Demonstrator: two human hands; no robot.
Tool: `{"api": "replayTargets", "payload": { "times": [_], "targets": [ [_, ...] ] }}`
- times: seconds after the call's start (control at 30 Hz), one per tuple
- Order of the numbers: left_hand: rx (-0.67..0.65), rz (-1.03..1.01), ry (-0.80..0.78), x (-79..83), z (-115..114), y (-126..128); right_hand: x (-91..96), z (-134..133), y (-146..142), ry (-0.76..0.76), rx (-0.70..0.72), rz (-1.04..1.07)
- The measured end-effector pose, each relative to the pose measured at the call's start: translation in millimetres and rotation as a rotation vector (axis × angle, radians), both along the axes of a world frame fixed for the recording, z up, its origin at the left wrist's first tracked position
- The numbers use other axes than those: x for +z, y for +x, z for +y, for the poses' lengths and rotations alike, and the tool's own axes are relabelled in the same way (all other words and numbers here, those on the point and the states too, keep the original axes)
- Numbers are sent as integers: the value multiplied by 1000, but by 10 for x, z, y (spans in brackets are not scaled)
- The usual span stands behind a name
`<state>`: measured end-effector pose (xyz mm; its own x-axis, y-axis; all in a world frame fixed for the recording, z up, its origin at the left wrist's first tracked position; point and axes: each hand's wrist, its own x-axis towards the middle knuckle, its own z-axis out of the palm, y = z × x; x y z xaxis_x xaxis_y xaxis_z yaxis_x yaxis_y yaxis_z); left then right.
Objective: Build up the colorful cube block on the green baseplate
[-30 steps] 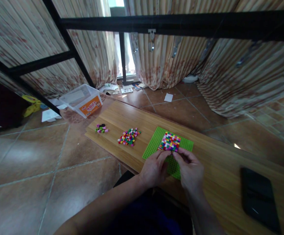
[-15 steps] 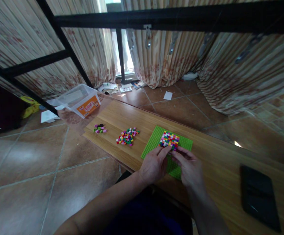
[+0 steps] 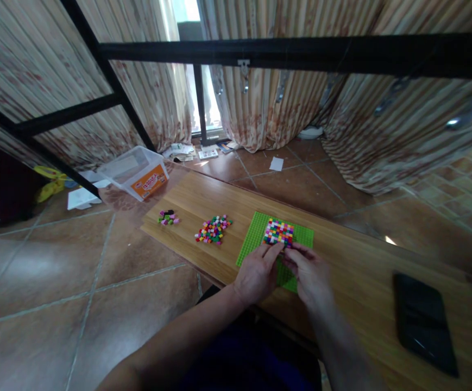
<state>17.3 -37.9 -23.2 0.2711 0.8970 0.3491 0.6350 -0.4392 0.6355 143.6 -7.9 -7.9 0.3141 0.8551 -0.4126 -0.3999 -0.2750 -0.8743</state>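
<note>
On the near middle of the wooden worktop (image 3: pixel 353 255) lies a flat green studded baseplate (image 3: pixel 256 239), and on its far half stands a tight rectangular patch of small bricks (image 3: pixel 278 232) in white, red, pink, yellow, blue and green, packed side by side in rows. Both hands meet at the near edge of that patch: the left hand (image 3: pixel 257 273) lies with fingers stretched forward, its tips touching the bricks, and the right hand (image 3: pixel 309 272) has its fingers curled narrow in a pinch against the same edge; whether a brick sits between those fingertips I cannot tell, it is too small to see. Judging by the layout, the mosaic covers only part of the plate, with bare green studs along the left side, the right margin and the near strip under the hands, so a good deal looks left to fill. To the left, well apart from the plate, a loose heap of mixed bricks (image 3: pixel 213 229) waits on the wood, and farther left a smaller cluster (image 3: pixel 168 217) of pink, green and black ones. The bricks look hard, glossy plastic, blocky and tiny; the worktop is smooth, pale, grained laminate. At the right near corner a dark, flat phone (image 3: pixel 423 321) rests face up.
</note>
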Motion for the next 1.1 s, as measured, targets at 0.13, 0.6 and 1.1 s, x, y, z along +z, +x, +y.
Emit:
{"api": "replayTargets", "payload": {
  "times": [0.13,0.6,1.1],
  "targets": [
    [2,4,8,27,18,-4,-7,-12,-24,77,1,-34],
    [80,-89,-1,45,-107,-277,-166,-177,189,116,-21,-108],
    [116,-114,-31,30,-152,-400,-98,-29,-42,118,-32,-101]
  ]
}}
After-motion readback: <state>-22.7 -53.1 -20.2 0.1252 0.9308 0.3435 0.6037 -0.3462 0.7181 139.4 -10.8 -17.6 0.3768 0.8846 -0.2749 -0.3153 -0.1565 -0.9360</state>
